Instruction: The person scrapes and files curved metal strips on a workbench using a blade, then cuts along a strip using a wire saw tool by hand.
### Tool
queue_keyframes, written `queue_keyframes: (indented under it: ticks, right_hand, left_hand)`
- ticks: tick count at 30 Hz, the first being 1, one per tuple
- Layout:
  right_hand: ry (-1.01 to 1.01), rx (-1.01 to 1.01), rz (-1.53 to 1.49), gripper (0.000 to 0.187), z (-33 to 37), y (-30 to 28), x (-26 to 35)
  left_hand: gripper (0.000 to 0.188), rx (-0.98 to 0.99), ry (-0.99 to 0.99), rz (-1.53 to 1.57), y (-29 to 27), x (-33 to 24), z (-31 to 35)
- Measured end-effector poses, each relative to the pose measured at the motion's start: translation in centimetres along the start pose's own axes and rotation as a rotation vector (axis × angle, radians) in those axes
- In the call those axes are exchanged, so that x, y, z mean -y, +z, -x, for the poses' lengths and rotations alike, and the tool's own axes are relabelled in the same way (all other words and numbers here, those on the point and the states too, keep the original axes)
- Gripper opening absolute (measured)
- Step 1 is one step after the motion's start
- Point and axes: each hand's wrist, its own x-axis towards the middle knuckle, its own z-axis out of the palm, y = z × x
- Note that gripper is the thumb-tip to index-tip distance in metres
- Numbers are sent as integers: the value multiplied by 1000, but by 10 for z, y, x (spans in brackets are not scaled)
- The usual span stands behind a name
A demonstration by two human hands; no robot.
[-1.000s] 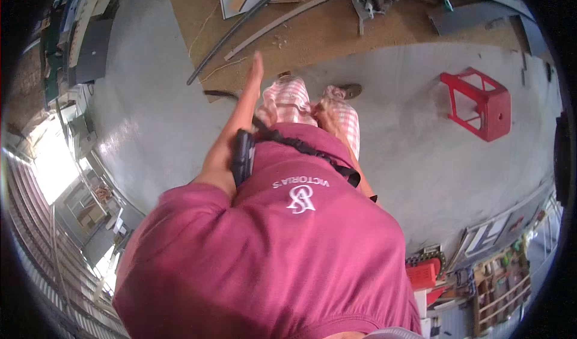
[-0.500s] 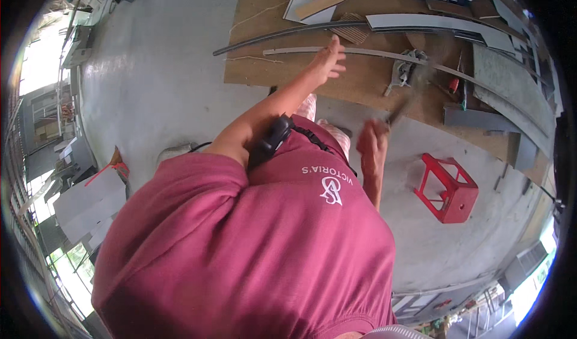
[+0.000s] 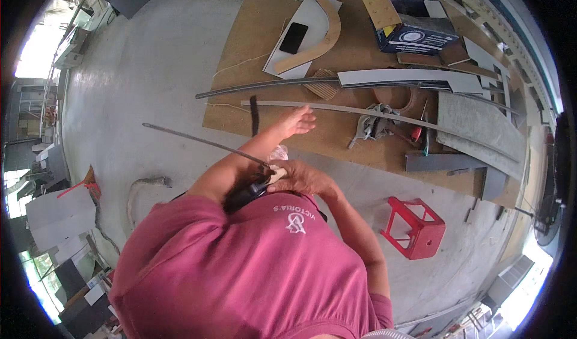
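My right hand (image 3: 300, 175) is closed around the pale handle (image 3: 276, 174) of a long, thin, dark metal tool. Its narrow shaft (image 3: 198, 139) points left, passing over my left forearm in the picture; the exact kind of tool cannot be made out. My left hand (image 3: 296, 122) is stretched out, palm up and fingers apart, with nothing in it. It is nearest a long thin grey strip (image 3: 342, 109) on the brown worktable (image 3: 240, 50). Left of that hand, a short dark strip (image 3: 254, 115) shows near the table's edge.
Across the table lie a phone (image 3: 293, 38), a curved wooden piece (image 3: 324, 38), a blue box (image 3: 415, 32), white and grey panels (image 3: 475, 128) and a crumpled cloth (image 3: 375, 121). A red stool (image 3: 415, 228) stands on the floor at right. Boards (image 3: 60, 216) lean at left.
My right hand has moved left across my front, and the tool has swung from pointing at the table to pointing left. My left hand remains outstretched; the view has shifted.
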Motion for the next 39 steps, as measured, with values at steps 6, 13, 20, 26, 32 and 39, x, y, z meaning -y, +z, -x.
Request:
queue_keyframes:
  ticks: [6, 13, 20, 26, 32, 39]
  right_hand:
    - [112, -465, 154, 39, 29, 15, -27]
    - [28, -532, -268, 26, 40, 34, -47]
    - [419, -596, 307, 45, 91, 54, -37]
    - [363, -628, 241, 39, 121, 79, -32]
    - [518, -603, 280, 33, 122, 83, -63]
    - [485, -516, 93, 47, 76, 79, -35]
  left_hand:
    - [46, 378, -284, -408, 2, -50, 182]
    - [50, 519, 121, -1231, 23, -58, 214]
    - [31, 138, -77, -1095, 6, -76, 263]
    - [29, 166, -58, -1054, 17, -70, 278]
    - [31, 349, 150, -1152, 13, -73, 255]
    - [34, 523, 274, -1206, 5, -103, 245]
